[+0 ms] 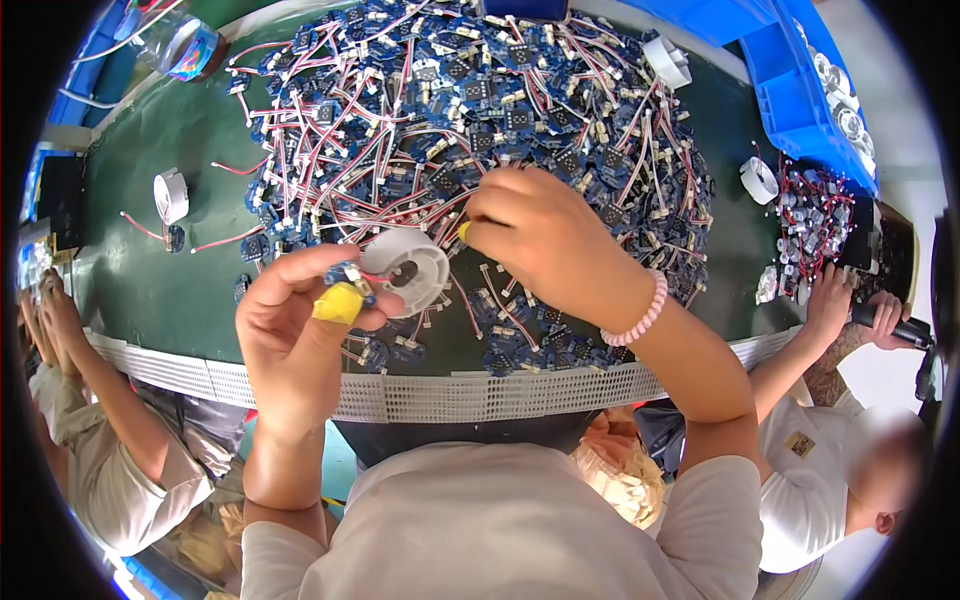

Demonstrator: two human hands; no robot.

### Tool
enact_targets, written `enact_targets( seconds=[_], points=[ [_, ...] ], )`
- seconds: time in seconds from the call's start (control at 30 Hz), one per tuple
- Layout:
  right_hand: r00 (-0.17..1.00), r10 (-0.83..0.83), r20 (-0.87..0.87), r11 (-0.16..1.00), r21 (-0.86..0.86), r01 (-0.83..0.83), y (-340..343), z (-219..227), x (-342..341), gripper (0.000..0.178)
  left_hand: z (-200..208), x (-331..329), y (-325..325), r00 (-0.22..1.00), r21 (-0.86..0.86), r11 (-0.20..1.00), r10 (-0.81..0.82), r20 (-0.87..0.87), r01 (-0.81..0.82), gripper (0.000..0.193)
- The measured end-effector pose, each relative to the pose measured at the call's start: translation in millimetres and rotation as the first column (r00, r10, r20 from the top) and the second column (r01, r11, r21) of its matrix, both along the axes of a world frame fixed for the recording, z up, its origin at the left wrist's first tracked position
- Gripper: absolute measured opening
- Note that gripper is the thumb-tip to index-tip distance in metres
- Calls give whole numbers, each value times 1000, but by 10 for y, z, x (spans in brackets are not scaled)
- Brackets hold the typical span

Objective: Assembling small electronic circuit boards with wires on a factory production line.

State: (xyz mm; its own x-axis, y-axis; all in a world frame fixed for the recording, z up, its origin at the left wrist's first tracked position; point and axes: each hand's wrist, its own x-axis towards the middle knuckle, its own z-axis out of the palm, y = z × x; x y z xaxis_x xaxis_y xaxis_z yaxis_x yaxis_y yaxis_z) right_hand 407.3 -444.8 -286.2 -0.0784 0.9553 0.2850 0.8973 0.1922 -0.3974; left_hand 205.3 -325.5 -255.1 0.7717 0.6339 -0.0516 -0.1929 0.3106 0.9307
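My left hand (295, 335), its thumb wrapped in yellow tape, pinches a small blue circuit board (350, 275) between thumb and fingers. Right beside the board is a white round plastic housing (415, 270), open side toward the right, with a red wire running between the two. Whether the fingers also grip the housing is hidden. My right hand (545, 240), a pink coiled band on its wrist, is over the near part of a heap of blue circuit boards (520, 115) with red and white leads. Its fingers are curled together, yellow tape showing on one; what they hold is hidden.
To the left lie a white housing (171, 196) and a loose board (175, 238). Another white housing (668, 62) rests on the heap. A bottle (190, 48), blue bins (800, 90) and a white perforated edge strip (430, 398) border the green table (130, 280). People work on both sides.
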Motion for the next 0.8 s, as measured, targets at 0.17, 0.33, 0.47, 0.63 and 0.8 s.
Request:
enact_targets(
  seconds=[0.17, 0.33, 0.47, 0.63, 0.8],
  points=[
    [995, -78, -64, 996, 30, 80, 11, -38, -11, 24, 26, 29, 42, 992, 12, 996, 89, 90, -91, 25],
    [961, -171, -215, 980, 62, 188, -104, 151, -59, 26, -34, 134, 13, 992, -28, 998, 61, 113, -59, 23],
    [859, -288, -423, 943, 34, 332, -261, 250, -283, 35, -107, 204, -119, 997, -58, 995, -76, -1, 76, 23],
    [944, -313, -100, 918, 224, 328, -296, 175, -433, 33, -143, 280, -238, 991, -191, 974, -128, -23, 122, 26],
    [948, -261, -182, 910, 280, 305, -266, 99, -522, 27, -195, 249, -241, 987, -280, 950, -154, -34, 139, 28]
  ],
)
